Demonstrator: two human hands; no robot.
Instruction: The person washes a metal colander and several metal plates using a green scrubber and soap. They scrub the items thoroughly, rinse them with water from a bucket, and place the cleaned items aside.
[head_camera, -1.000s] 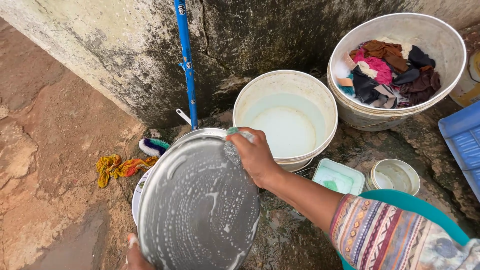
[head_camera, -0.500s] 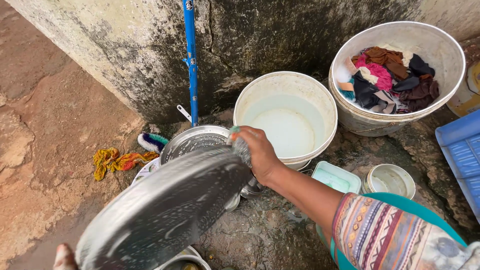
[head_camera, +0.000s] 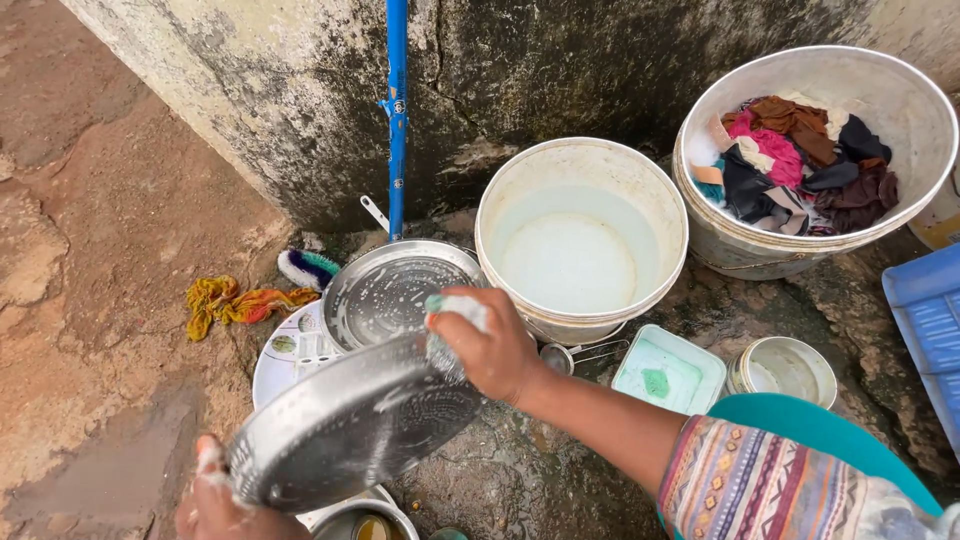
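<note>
The right hand (head_camera: 490, 350) pinched a soapy scrub pad (head_camera: 452, 318) against the upper rim of the round soapy steel plate (head_camera: 355, 425). The left hand (head_camera: 215, 500) gripped the plate's lower-left edge, tilting it up toward the pad.

Left hand (head_camera: 215, 505) cut by edge

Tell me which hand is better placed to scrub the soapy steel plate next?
The right hand, likely: it holds the scrubber against the steel plate, while the left hand grips the plate's lower rim.
</note>
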